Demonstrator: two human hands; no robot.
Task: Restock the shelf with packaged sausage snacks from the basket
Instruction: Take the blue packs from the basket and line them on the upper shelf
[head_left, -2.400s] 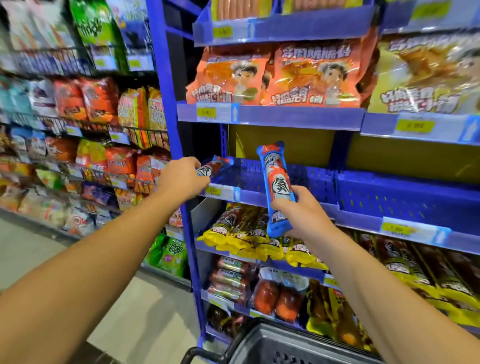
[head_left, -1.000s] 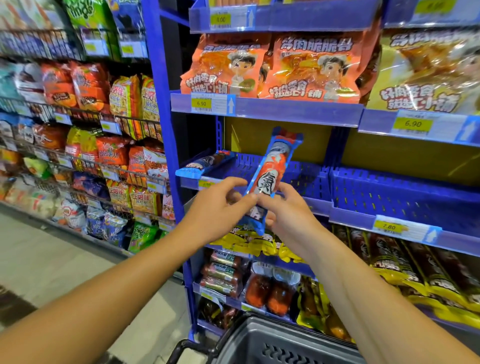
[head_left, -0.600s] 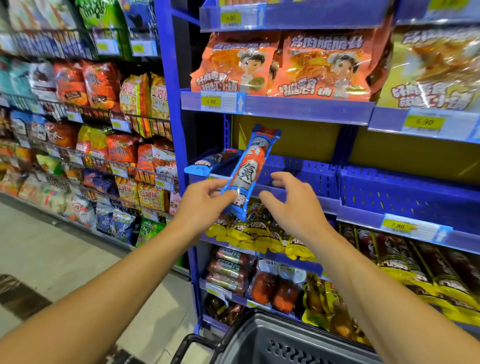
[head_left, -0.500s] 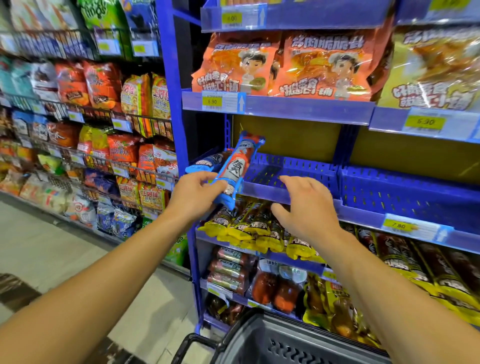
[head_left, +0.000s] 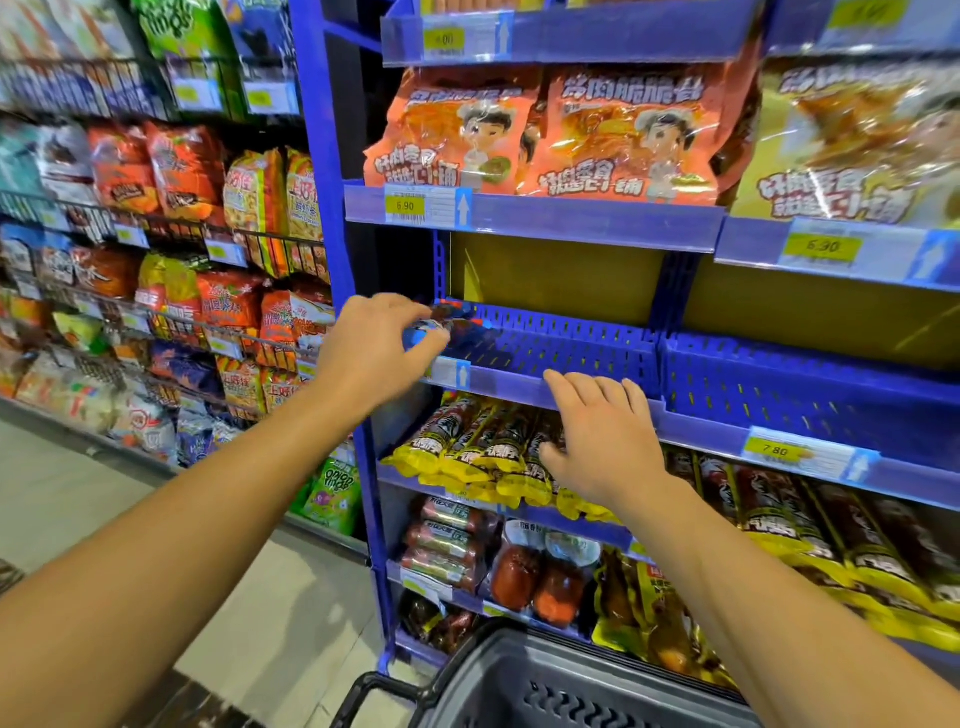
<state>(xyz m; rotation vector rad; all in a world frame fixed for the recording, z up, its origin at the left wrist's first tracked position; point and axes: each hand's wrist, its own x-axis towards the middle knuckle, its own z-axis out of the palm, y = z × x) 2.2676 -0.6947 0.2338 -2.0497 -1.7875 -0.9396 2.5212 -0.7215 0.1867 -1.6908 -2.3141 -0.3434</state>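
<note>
My left hand (head_left: 374, 348) is up at the left end of the blue shelf (head_left: 561, 353), fingers curled over a sausage pack (head_left: 441, 325) whose blue end shows under my thumb. The pack is blurred, lying at the shelf's left corner and pointing back into the tray; I cannot tell whether it already rests on the perforated floor. There seem to be two packs there, one against the other, but the blur keeps me from separating them. That grip is closed round the pack, not loose.

My right hand (head_left: 602, 441) holds nothing. Its fingers are straight and slightly spread, tips at the front lip of the same shelf, palm hanging over the row below. That grip is fully relaxed.

The rest of the blue shelf to the right of the pack is bare perforated plastic, with a yellow price tag (head_left: 776, 451) on the lip of the next bay.

Just under my right hand sits a row of yellow-ended sausages (head_left: 467, 447), sloping toward me. Above the blue shelf stand orange bags (head_left: 457, 135) with a cartoon chef.

The grey basket (head_left: 545, 691) is at the bottom edge, right below my arms; its inside is out of view.
</note>
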